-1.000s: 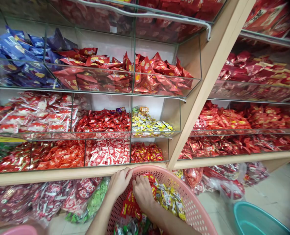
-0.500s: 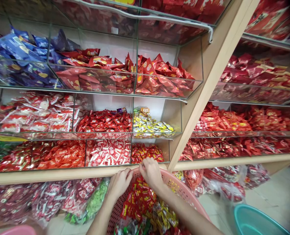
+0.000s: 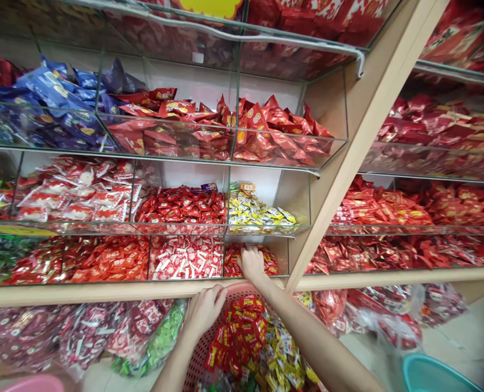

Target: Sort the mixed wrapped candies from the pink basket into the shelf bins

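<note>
At the bottom centre of the frame, we hook our left hand (image 3: pixel 206 309) over the rim of the pink basket (image 3: pixel 206 341), fingers curled. Just right of centre, our right hand (image 3: pixel 252 262) reaches into the bin (image 3: pixel 283 253) of red candies (image 3: pixel 271 263), fingers bent downward; we cannot tell whether it pinches any. Low in the frame, red packets (image 3: pixel 237 335) and yellow packets (image 3: pixel 280 356) lie inside the basket.

Candies (image 3: pixel 240 335) in basket (image 3: pixel 201 356), shelves (image 3: pixel 103 292) behind, bags (image 3: pixel 89 335) beneath shelves
</note>
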